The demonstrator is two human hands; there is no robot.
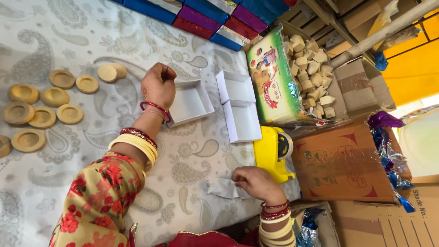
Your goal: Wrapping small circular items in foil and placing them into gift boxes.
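1. Two hands work: the left hand (158,84), curled into a loose fist, touches a white box tray (190,102) at its 3 o'clock.
2. The right hand (257,182) pinches white paper (222,187) at its 9 o'clock on the surface (59,41).

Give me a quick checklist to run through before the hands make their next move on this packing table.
1. Open white box within reach of left hand: ok, the fist rests at its edge.
2. Box is empty: ok, nothing shows inside.
3. White lids ready beside it: ok, two lie open-side up.
4. Right hand has its white paper: ok, fingers press on it.
5. Yellow tape dispenser near right hand: ok; whether tape is loaded, cannot tell.
6. Round wooden pieces at hand: not ok, they lie apart, beyond the left forearm.
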